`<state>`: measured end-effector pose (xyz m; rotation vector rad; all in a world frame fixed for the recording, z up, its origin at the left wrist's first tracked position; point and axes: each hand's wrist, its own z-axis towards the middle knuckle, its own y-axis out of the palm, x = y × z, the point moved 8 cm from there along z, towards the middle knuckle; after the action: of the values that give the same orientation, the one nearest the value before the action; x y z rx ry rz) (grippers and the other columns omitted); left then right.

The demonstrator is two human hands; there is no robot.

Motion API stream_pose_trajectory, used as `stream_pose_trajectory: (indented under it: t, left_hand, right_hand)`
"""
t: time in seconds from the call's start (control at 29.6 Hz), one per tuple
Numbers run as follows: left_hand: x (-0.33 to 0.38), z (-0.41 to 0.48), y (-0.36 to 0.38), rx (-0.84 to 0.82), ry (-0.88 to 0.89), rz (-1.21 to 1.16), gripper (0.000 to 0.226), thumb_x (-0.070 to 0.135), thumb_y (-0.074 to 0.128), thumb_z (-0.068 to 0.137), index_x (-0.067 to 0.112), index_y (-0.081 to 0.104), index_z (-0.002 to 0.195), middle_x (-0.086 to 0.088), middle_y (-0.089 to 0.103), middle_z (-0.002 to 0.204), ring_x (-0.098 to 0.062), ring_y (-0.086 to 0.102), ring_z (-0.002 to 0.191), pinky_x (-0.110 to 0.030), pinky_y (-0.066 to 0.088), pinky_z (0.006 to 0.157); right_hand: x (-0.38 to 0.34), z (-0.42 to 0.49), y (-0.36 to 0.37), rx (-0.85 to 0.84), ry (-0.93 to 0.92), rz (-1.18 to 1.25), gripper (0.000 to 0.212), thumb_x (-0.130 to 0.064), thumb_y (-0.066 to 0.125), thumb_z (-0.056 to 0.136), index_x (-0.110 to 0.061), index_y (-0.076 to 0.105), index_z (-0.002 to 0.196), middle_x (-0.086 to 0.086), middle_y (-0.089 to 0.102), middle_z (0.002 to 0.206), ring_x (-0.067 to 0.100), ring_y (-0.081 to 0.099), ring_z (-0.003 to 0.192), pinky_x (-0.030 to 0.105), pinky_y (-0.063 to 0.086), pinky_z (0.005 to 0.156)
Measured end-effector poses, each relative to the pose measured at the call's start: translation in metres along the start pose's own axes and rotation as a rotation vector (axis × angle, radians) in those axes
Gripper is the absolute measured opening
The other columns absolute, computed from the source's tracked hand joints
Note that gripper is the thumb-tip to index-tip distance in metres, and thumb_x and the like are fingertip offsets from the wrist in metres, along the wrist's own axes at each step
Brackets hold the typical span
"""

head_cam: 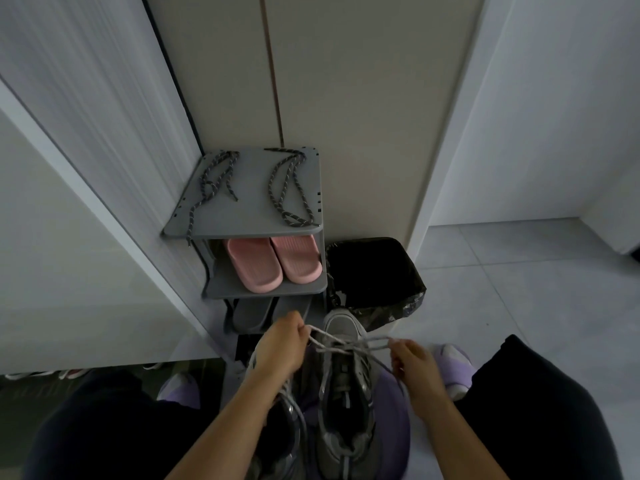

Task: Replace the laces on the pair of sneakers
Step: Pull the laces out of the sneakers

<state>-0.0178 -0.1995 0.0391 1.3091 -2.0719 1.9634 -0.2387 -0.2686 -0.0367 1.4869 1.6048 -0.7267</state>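
Two grey sneakers stand side by side between my knees; the right sneaker (344, 386) shows fully, while my left forearm partly covers the left sneaker (284, 431). A light grey lace (341, 344) runs across the right sneaker's front eyelets. My left hand (282, 344) is closed on one end of this lace, my right hand (414, 362) on the other, and both ends are pulled outward. Two dark speckled laces, one (213, 181) on the left and one (289, 188) on the right, lie loose on top of the grey shoe rack (249, 216).
Pink slippers (273, 261) sit on the rack's middle shelf, grey slippers (251, 311) below. A bin with a black bag (374, 275) stands right of the rack. Cabinet doors and walls close in the back and left; tiled floor (519, 282) extends right.
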Motion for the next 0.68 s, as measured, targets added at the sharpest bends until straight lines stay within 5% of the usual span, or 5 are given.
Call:
stream_pose_trajectory:
  t: [0.17, 0.27, 0.34, 0.47, 0.68]
  left_hand:
    - [0.012, -0.008, 0.048, -0.148, -0.023, -0.206, 0.025, 0.019, 0.051, 0.092, 0.016, 0.038, 0.070, -0.004, 0.048, 0.078, -0.020, 0.050, 0.078, -0.030, 0.040, 0.071]
    - [0.012, -0.008, 0.051, -0.050, -0.012, -0.183, 0.029, 0.018, 0.052, 0.090, 0.020, 0.035, 0.066, -0.009, 0.052, 0.087, -0.028, 0.055, 0.091, -0.039, 0.046, 0.082]
    - [0.011, -0.013, 0.048, -0.003, -0.013, -0.113, 0.016, 0.024, 0.049, 0.092, 0.015, 0.044, 0.080, -0.009, 0.057, 0.096, -0.028, 0.056, 0.097, -0.039, 0.045, 0.085]
    - [0.009, -0.018, 0.053, -0.040, -0.084, -0.055, 0.031, 0.032, 0.038, 0.097, 0.005, 0.047, 0.105, -0.013, 0.059, 0.109, -0.031, 0.057, 0.103, -0.037, 0.043, 0.084]
    - [0.008, -0.020, 0.064, -0.130, -0.180, -0.408, 0.017, 0.024, 0.052, 0.092, 0.007, 0.053, 0.094, -0.012, 0.061, 0.102, -0.023, 0.056, 0.094, -0.026, 0.039, 0.078]
  right_hand:
    - [0.002, -0.006, 0.030, -0.199, -0.108, -0.248, 0.012, -0.004, 0.059, 0.087, -0.009, 0.064, 0.077, 0.005, 0.061, 0.073, 0.007, 0.057, 0.068, 0.017, 0.043, 0.063]
    - [-0.003, -0.004, 0.035, -0.192, -0.215, -0.377, 0.012, -0.003, 0.062, 0.085, -0.010, 0.064, 0.075, 0.005, 0.063, 0.072, -0.010, 0.054, 0.053, 0.005, 0.042, 0.057]
    - [-0.005, -0.004, 0.037, -0.172, -0.241, -0.371, 0.013, -0.002, 0.061, 0.085, -0.009, 0.064, 0.075, 0.000, 0.063, 0.069, -0.012, 0.053, 0.051, 0.004, 0.041, 0.055]
    - [-0.003, -0.004, 0.037, -0.120, -0.279, -0.425, 0.020, -0.004, 0.056, 0.089, -0.009, 0.057, 0.069, -0.001, 0.055, 0.063, -0.007, 0.051, 0.051, 0.008, 0.038, 0.053]
    - [-0.002, -0.005, 0.029, -0.054, -0.279, -0.415, 0.037, -0.003, 0.051, 0.092, -0.014, 0.042, 0.058, 0.000, 0.042, 0.055, 0.000, 0.040, 0.048, 0.013, 0.033, 0.049]
